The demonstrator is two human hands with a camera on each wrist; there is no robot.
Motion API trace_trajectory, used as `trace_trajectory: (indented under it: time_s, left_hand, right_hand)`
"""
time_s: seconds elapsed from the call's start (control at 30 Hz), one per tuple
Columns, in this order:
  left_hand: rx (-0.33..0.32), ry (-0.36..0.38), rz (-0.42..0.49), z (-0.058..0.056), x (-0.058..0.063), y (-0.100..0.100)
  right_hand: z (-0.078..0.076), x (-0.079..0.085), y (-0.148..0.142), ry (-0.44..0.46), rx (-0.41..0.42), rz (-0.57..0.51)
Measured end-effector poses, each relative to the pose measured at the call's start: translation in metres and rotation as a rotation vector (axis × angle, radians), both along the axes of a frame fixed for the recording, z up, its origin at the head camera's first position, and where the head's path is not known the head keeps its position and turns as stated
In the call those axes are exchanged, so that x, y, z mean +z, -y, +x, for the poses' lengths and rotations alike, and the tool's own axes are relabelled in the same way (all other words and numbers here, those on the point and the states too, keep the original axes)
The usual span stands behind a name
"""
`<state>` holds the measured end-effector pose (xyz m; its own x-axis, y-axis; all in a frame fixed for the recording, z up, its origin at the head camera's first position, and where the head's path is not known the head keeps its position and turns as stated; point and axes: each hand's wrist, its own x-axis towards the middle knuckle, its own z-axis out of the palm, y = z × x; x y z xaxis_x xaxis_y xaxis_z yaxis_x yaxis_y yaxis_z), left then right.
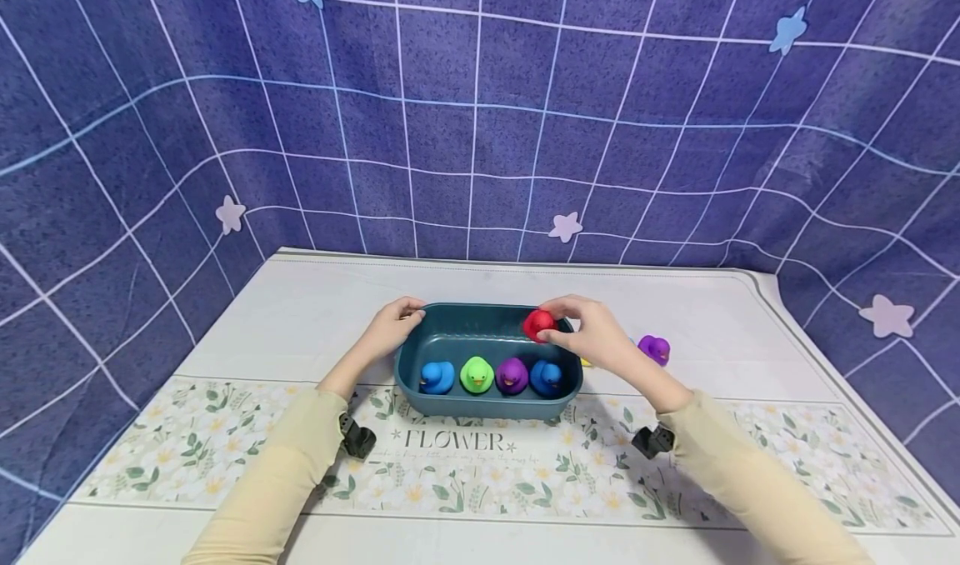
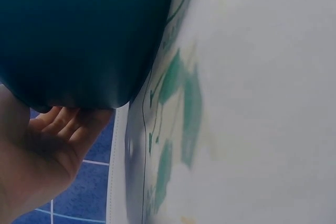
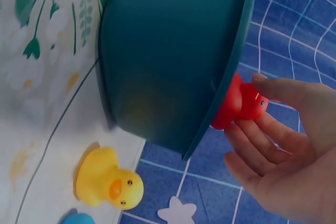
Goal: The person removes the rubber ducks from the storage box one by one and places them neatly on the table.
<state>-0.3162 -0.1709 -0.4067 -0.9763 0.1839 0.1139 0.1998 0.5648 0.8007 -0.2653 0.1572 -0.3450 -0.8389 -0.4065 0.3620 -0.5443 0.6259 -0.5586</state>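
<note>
A dark teal plastic bin [image 1: 480, 409] stands on the table. In its front half a blue rubber duck [image 1: 437, 377], a green duck [image 1: 477, 375], a purple duck [image 1: 512, 376] and another blue duck [image 1: 546, 377] sit in a row. My left hand [image 1: 395, 326] grips the bin's back left corner; in the left wrist view its fingers [image 2: 79, 125] lie against the outer wall. Between thumb and fingers, my right hand [image 1: 591, 330] pinches a red rubber duck [image 3: 244, 102] at the back right corner, level with the rim.
Right of the bin lie a yellow duck [image 3: 107, 178], mostly hidden in the head view, and a purple duck [image 1: 655, 349]. Part of a blue duck [image 3: 77, 219] shows in the right wrist view. A blue grid-patterned curtain [image 1: 480, 115] hangs behind the flower-printed tablecloth [image 1: 480, 498].
</note>
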Motion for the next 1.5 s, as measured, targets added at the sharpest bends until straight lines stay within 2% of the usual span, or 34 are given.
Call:
trace_trajectory:
  time_s: [0.47,0.7,1.13,1.5]
  left_hand:
    - [0.006,-0.002,-0.002,-0.001,0.001,-0.002]
    - [0.007,0.002,0.002,0.0,0.0,-0.001]
    - [0.006,0.009,0.01,0.0,0.0,-0.001]
    - [0.002,0.005,0.008,-0.002,-0.002,0.001]
  right_hand:
    - [0.0,0.002,-0.029,0.035,-0.054,-0.013]
    - [-0.001,-0.003,-0.04,0.018,-0.061,-0.014]
    - [-0.001,-0.009,-0.06,0.041,-0.044,-0.017]
    - [-0.001,-0.013,-0.077,0.029,-0.071,-0.025]
